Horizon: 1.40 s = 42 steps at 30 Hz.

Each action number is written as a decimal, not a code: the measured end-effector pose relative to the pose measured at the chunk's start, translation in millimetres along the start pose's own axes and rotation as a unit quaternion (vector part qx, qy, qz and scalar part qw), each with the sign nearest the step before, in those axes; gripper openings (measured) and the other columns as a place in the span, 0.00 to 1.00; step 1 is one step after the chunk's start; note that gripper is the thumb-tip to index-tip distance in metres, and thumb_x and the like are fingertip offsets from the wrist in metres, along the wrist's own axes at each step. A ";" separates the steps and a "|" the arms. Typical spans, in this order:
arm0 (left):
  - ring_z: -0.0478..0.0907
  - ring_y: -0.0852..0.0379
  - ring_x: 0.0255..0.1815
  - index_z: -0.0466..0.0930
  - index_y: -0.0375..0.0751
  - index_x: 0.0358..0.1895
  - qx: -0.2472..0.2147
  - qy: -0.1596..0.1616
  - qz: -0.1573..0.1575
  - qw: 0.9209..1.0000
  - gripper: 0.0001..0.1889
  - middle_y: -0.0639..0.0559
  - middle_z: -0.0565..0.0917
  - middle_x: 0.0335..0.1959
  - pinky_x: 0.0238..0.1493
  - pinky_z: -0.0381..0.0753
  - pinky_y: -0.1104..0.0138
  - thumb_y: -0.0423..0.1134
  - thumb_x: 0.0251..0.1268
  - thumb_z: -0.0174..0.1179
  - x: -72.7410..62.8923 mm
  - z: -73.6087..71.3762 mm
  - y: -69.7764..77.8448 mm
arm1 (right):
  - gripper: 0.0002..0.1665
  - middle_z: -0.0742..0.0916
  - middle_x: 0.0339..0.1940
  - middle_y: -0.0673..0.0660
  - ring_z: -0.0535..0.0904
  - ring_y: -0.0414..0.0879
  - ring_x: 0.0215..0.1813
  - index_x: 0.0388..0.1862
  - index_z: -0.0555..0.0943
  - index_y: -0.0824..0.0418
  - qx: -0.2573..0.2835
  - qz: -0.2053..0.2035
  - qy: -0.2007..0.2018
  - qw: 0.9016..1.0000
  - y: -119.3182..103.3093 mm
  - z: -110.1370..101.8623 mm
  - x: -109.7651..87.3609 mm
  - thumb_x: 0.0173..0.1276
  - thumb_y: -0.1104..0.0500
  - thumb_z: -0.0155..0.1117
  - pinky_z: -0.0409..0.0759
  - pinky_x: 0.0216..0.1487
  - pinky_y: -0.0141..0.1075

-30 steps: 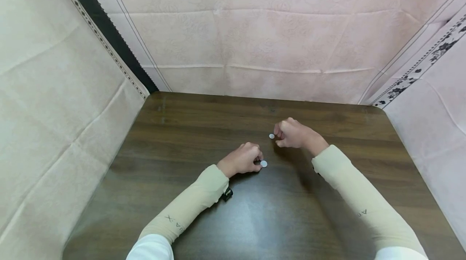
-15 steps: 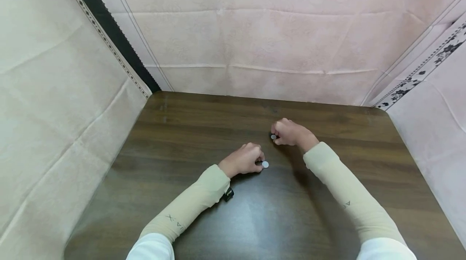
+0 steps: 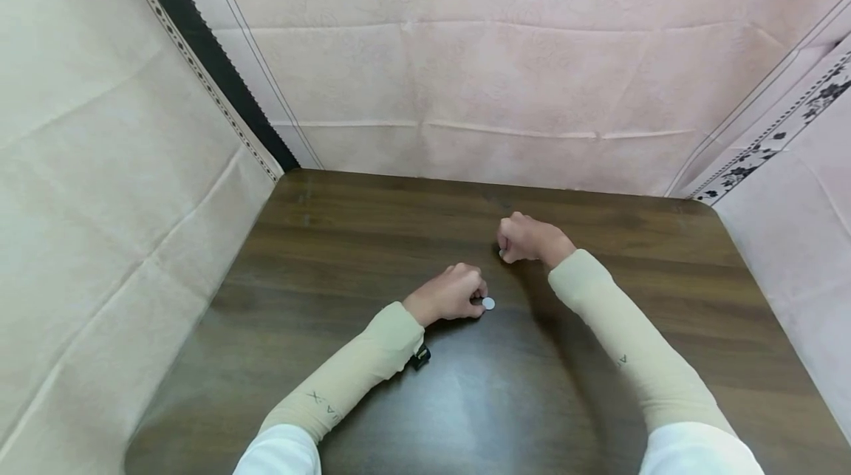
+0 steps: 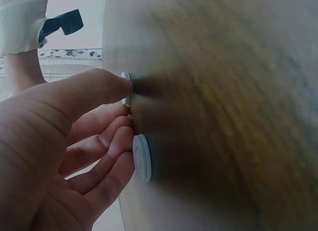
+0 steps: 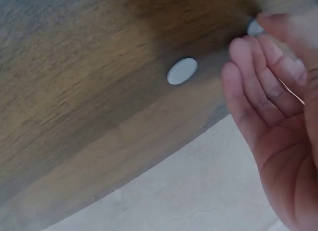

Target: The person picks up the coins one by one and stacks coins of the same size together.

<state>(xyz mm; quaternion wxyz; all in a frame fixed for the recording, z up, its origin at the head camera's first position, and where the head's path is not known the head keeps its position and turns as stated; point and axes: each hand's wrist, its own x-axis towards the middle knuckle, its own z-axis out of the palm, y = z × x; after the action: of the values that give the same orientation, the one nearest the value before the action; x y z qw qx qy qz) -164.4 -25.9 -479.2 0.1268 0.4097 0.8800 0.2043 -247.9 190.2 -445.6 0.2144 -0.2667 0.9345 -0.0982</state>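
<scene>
Two curled hands are over a brown wooden table [image 3: 359,253]. My left hand [image 3: 452,293] pinches a small white disc [image 3: 488,303] by its edge, low at the tabletop. In the left wrist view, another white disc [image 4: 141,159] with a raised pattern stands right at the other fingertips. Farther back, my right hand [image 3: 528,237] pinches a white disc [image 3: 501,253], mostly hidden behind the fingers. The right wrist view shows that disc [image 5: 255,27] at the thumb tip, and a separate white disc [image 5: 182,71] lying flat on the wood beside the fingertips.
Pale patterned cloth [image 3: 505,83] hangs behind the table's far edge, with more cloth [image 3: 120,238] along the left and right sides. A black strip [image 3: 213,54] runs down the back left corner. A small black device [image 3: 420,357] sits at the left wrist.
My right hand has moved left and its fingers have come around the disc there, which is now mostly covered. The left hand stays with its disc; the view has shifted slightly.
</scene>
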 end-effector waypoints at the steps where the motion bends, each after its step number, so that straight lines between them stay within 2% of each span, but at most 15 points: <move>1: 0.74 0.62 0.34 0.91 0.41 0.41 0.001 0.001 0.001 1.000 0.06 0.53 0.82 0.35 0.36 0.74 0.76 0.39 0.68 0.71 0.4 0.1 0.0 | 0.34 0.60 0.12 0.45 0.51 0.39 0.17 0.09 0.61 0.50 -0.004 0.004 -0.001 1.000 0.1 0.5 0.6 0.69 0.65 0.69 0.56 0.23 0.32; 7: 0.74 0.63 0.33 0.91 0.41 0.41 0.005 0.005 0.006 1.000 0.06 0.51 0.84 0.36 0.36 0.75 0.75 0.39 0.69 0.71 1.6 1.3 -0.8 | 0.29 0.64 0.12 0.45 0.55 0.38 0.18 0.12 0.64 0.49 -0.055 0.010 0.008 0.998 -1.9 5.8 4.7 0.63 0.60 0.72 0.59 0.22 0.32; 11: 0.74 0.63 0.33 0.91 0.41 0.41 0.008 0.006 0.008 1.000 0.06 0.52 0.83 0.35 0.35 0.75 0.75 0.39 0.69 0.71 2.0 2.9 -1.7 | 0.28 0.66 0.10 0.45 0.57 0.38 0.16 0.10 0.65 0.49 -0.066 0.007 0.014 0.998 -2.9 8.6 5.4 0.61 0.59 0.73 0.60 0.20 0.32; 17: 0.74 0.63 0.33 0.91 0.41 0.40 0.010 0.008 0.014 1.000 0.06 0.53 0.82 0.34 0.35 0.74 0.75 0.39 0.69 0.71 2.3 3.8 -1.4 | 0.31 0.62 0.10 0.44 0.51 0.38 0.16 0.09 0.63 0.49 -0.057 0.009 0.004 0.998 -3.1 9.0 0.3 0.61 0.58 0.73 0.55 0.19 0.32; 23: 0.74 0.63 0.33 0.91 0.41 0.40 0.010 0.008 0.015 1.000 0.05 0.51 0.83 0.35 0.35 0.74 0.75 0.39 0.68 0.71 2.2 3.7 -1.5 | 0.28 0.59 0.11 0.43 0.48 0.38 0.18 0.11 0.61 0.48 -0.039 -0.003 0.014 0.999 -4.1 9.8 -12.6 0.58 0.61 0.71 0.51 0.21 0.32; 27: 0.74 0.62 0.34 0.91 0.41 0.40 0.005 0.008 0.013 1.000 0.05 0.50 0.85 0.36 0.36 0.75 0.74 0.39 0.68 0.71 1.5 2.7 -1.6 | 0.25 0.60 0.12 0.44 0.50 0.39 0.19 0.13 0.63 0.49 -0.029 -0.009 0.020 0.999 -6.5 11.3 -21.9 0.57 0.62 0.70 0.52 0.22 0.33; 34: 0.74 0.62 0.34 0.91 0.41 0.40 0.003 0.001 0.006 1.000 0.05 0.50 0.85 0.37 0.37 0.75 0.74 0.39 0.69 0.71 0.9 1.1 0.1 | 0.17 0.70 0.15 0.44 0.60 0.37 0.19 0.19 0.72 0.53 -0.012 -0.025 0.016 0.999 -12.5 15.7 -38.4 0.56 0.62 0.72 0.60 0.23 0.32; 42: 0.73 0.62 0.33 0.91 0.42 0.39 0.004 0.002 0.003 1.000 0.04 0.50 0.84 0.37 0.35 0.74 0.74 0.38 0.69 0.70 -0.5 -0.4 2.7 | 0.25 0.60 0.13 0.42 0.51 0.37 0.18 0.13 0.64 0.51 -0.005 -0.045 0.015 0.999 -15.0 24.2 -54.0 0.56 0.64 0.70 0.52 0.22 0.32</move>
<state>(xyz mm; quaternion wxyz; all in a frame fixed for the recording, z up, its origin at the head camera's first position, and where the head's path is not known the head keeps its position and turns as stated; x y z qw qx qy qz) -162.5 -24.8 -477.5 0.1223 0.4120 0.8801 0.2018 -188.7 205.1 -443.8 0.1947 -0.3084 0.9249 -0.1072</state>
